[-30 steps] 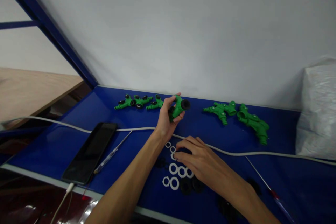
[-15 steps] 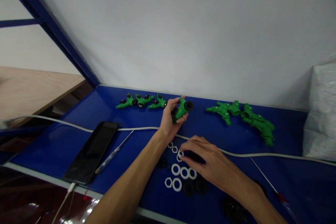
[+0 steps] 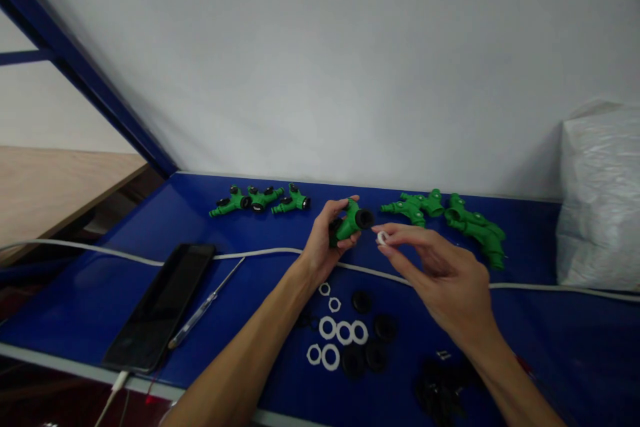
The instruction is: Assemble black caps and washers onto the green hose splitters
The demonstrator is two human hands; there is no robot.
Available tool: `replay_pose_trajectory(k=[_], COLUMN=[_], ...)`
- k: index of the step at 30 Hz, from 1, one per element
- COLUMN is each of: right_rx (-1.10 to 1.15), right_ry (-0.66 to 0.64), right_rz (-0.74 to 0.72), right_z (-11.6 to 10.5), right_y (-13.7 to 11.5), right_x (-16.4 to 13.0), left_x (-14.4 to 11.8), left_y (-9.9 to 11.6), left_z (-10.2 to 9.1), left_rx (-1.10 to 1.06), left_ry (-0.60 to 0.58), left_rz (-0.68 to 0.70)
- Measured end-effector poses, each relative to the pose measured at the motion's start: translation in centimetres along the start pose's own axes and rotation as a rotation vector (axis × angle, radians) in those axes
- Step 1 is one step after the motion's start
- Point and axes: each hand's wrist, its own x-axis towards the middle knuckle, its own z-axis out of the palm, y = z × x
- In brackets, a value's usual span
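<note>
My left hand (image 3: 319, 240) grips a green Y-shaped hose connector (image 3: 346, 229), its black collar (image 3: 365, 218) facing right. Just right of that collar, my right hand (image 3: 447, 277) pinches a small white ring (image 3: 382, 238) between thumb and fingertips, apart from the connector. Below the hands lie several white rings and hex nuts (image 3: 336, 329) of two sizes. Several black round caps or collars (image 3: 385, 327) sit beside them. Small dark parts near my left forearm are too dim to make out.
Several green connectors with black fittings (image 3: 257, 199) lie back left; plain green ones (image 3: 475, 230) lie back right. A white cable (image 3: 270, 251) crosses the blue table (image 3: 240, 353). A phone (image 3: 163, 307), a screwdriver (image 3: 205, 307), a dark pile (image 3: 440, 390) and a plastic-wrapped bundle (image 3: 600, 200) surround the work area.
My right hand has lifted a white ring from among those on the table and brought it up beside the connector's collar. My left hand still grips the connector. The view has shifted slightly.
</note>
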Motion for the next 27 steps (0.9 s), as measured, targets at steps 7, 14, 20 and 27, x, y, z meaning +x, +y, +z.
replay_pose_trajectory(k=[7, 14, 20, 27], right_rx=[-0.296, -0.361, -0.385, -0.384], right_ry=[0.068, 0.016, -0.033, -0.078], right_rz=[-0.315, -0.331, -0.29, -0.259], right_z=[-0.12, 0.15, 0.21, 0.28], right_y=[0.19, 0.32, 0.41, 0.81], right_x=[0.85, 0.86, 0.73, 0.52], left_x=[-0.05, 0.06, 0.0, 0.21], left_y=[-0.64, -0.93, -0.85, -1.0], left_z=[-0.14, -0.1, 0.14, -0.27], left_rx=[0.051, 0.018, -0.031, -0.01], left_ry=[-0.074, -0.06, -0.029, -0.015], left_rz=[-0.088, -0.117, -0.141, -0.123])
